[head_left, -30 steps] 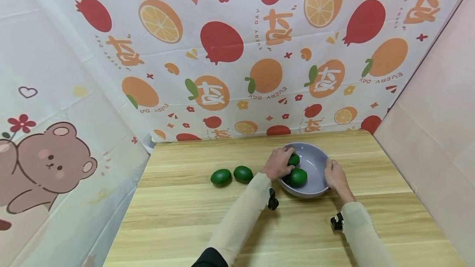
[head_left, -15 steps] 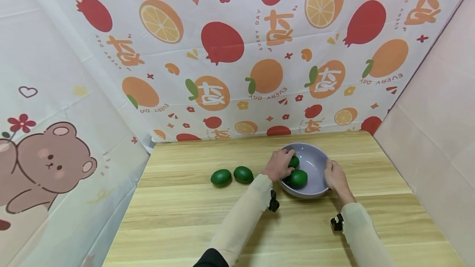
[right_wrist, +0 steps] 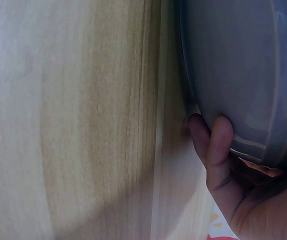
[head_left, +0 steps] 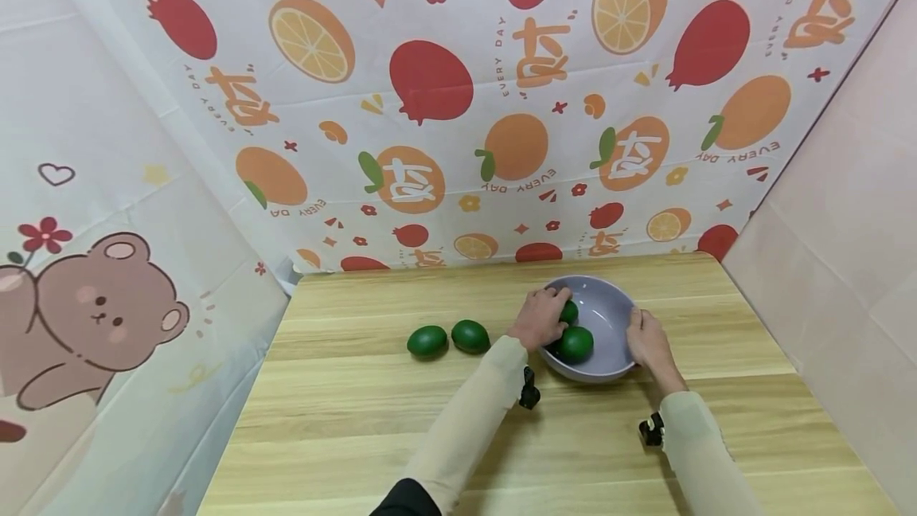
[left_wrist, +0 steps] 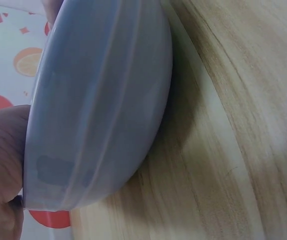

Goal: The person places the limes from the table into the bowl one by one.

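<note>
A greyish-purple bowl (head_left: 609, 325) stands at the right of the table, tilted in the left wrist view, where its outer wall (left_wrist: 98, 110) fills the middle. My left hand (head_left: 537, 318) reaches over the bowl's left rim, thumb and fingers around a green lime (head_left: 569, 312), partly hidden by the hand. Just in front of it, a second lime (head_left: 576, 344) lies inside the bowl. At the right side, my right hand (head_left: 648, 341) grips the rim; its curled fingers (right_wrist: 219, 140) support the outside of the wall in the right wrist view.
Two more limes lie side by side on the wooden table (head_left: 344, 420), left of the bowl: one lime (head_left: 427, 342) and another lime (head_left: 470, 337). A fruit-printed cloth (head_left: 444, 150) hangs behind the table's back edge. Pale cloth walls (head_left: 845, 261) flank it.
Hardly anything differs: both hands keep their places at the bowl, and the limes stay where they were. The head view shifts very slightly.
</note>
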The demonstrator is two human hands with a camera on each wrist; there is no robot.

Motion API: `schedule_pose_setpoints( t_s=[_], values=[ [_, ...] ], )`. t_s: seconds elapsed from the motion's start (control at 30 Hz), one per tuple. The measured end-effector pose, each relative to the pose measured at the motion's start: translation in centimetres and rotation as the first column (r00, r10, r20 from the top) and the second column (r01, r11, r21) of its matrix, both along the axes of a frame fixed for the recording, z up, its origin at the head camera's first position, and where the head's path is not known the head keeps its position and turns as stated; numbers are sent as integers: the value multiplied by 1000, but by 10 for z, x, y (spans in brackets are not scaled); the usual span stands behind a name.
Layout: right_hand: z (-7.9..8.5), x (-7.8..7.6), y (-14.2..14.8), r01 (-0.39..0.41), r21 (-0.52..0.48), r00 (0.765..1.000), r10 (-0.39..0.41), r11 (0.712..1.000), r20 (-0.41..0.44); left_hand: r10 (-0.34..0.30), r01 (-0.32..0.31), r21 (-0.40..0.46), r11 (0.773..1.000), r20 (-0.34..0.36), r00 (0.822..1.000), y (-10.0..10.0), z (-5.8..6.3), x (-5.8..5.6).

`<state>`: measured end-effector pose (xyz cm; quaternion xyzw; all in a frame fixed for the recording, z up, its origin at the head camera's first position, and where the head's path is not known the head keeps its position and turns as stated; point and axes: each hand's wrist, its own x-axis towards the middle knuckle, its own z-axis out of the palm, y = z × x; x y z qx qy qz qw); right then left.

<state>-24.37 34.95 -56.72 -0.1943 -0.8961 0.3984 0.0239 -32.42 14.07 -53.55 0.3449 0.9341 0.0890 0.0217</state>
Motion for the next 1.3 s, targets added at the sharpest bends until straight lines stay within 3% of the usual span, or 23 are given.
schedule_pose_setpoints(
  t_s=[0.3,0.6,1.3],
  values=[
    [0,0,0,-1,-6,1000,1,1000,2,-23,24,10,1000,-42,999,2,2,1],
    [1,0,1,4,-5,1000,-4,1000,-15,-88,96,63,993,-112,990,0,11,-2],
    [0,1,1,-8,-20,1000,8,1000,9,-146,175,121,977,-219,965,-33,63,-8]
  ],
)
